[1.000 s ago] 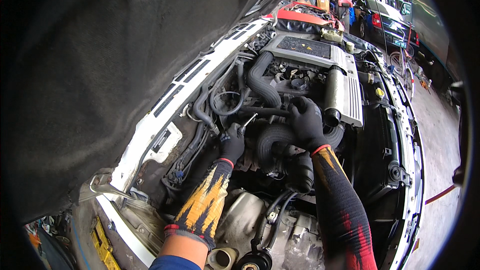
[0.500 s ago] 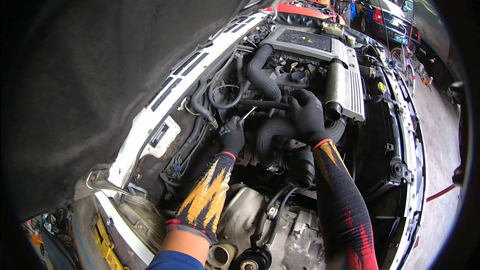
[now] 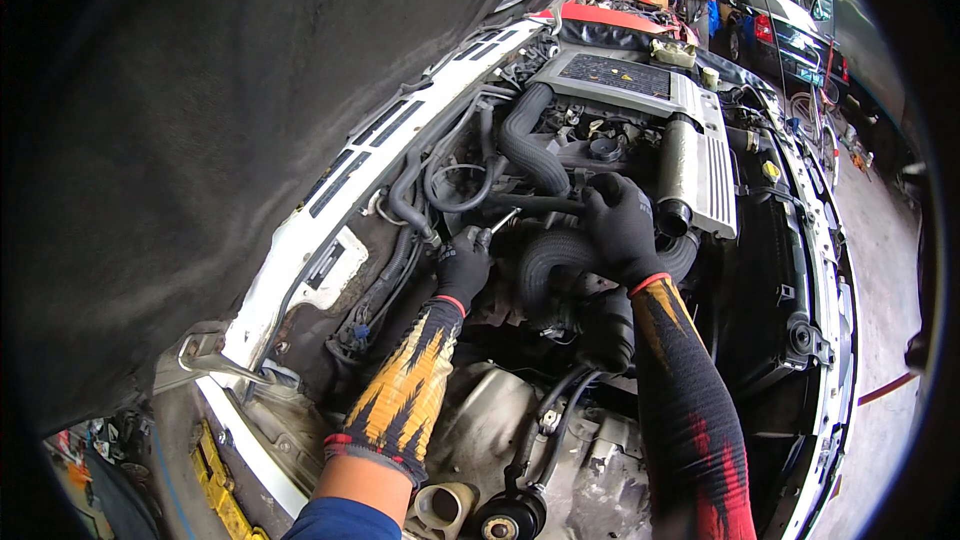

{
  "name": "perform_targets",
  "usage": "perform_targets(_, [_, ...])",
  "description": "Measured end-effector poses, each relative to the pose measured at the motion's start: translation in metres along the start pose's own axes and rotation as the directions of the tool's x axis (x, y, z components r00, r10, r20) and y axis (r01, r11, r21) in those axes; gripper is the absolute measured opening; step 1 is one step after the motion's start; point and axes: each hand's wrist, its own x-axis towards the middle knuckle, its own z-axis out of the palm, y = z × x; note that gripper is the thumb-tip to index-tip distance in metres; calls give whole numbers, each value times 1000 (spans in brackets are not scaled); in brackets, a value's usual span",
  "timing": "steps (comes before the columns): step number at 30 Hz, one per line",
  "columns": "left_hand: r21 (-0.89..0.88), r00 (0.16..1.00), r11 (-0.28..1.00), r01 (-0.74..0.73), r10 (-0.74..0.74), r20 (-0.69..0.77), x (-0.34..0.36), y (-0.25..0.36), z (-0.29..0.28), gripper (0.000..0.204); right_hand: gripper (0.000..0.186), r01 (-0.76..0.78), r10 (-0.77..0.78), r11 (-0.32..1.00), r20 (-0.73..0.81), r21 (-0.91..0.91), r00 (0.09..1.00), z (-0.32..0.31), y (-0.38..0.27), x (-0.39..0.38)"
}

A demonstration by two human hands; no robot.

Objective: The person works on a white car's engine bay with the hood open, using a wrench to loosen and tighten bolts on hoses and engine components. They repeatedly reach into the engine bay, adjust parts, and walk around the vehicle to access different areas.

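While the left hand (image 3: 463,260) clasps it, slim metal tool (image 3: 505,220): likely stiff (best held low); right hand (image 3: 618,227) at dark hose (image 3: 538,204), grip unclear.

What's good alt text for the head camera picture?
A black-gloved left hand grips a slim silver metal tool in a white vehicle's open engine bay; the black-gloved right hand is over a curved, ribbed black hose, its fingertips hidden.

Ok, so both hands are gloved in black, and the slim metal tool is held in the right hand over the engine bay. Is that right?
Not quite: the head view shows the slim metal tool in the left hand, not the right hand. The rest stands.
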Motion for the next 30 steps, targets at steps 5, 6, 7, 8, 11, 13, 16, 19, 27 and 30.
perform_targets(5, [39, 999, 999, -25, 27, -43, -2, 3, 2, 31, 27, -20, 20, 1000, 9, 22, 1000, 0, 1, 0])
perform_targets(6, [56, 999, 998, -24, 27, -39, -3, 4, 3, 31, 26, -23, 23, 999, 10, 28, 1000, 0, 1, 0])
perform_targets(7, [60, 998, 997, -38, 42, -53, -2, 4, 3, 30, 26, -38, 37, 999, 16, 31, 999, 0, 1, 0])
perform_targets(8, [67, 998, 997, -38, 40, -38, -3, 4, 4, 30, 26, -34, 34, 999, 15, 33, 999, 0, 0, -1])
perform_targets(11, [37, 1000, 999, -13, 12, 24, -3, 2, 4, 28, 25, -34, 34, 999, 8, 24, 999, -1, -1, 0])
perform_targets(13, [-13, 998, 1000, -17, 18, 60, -4, -3, 4, 26, 25, -23, 23, 1000, -1, 7, 1000, -2, -1, 0])
perform_targets(16, [-56, 994, 997, -57, 61, 85, -6, -11, 8, 24, 25, 6, -6, 1000, -12, 4, 1000, -3, -3, -1])
perform_targets(19, [5, 981, 996, -85, 83, 175, -6, -18, 15, 23, 25, -4, 4, 999, -3, 34, 1000, -3, -3, -2])
perform_targets(27, [116, 939, 986, 116, -147, 310, -3, -12, 29, 27, 28, -47, 45, 997, 26, 54, 999, -2, -3, -1])
perform_targets(30, [145, 992, 989, 5, -23, 123, 1, -7, 30, 20, 28, -43, 41, 997, 23, 66, 999, -2, -1, -2])
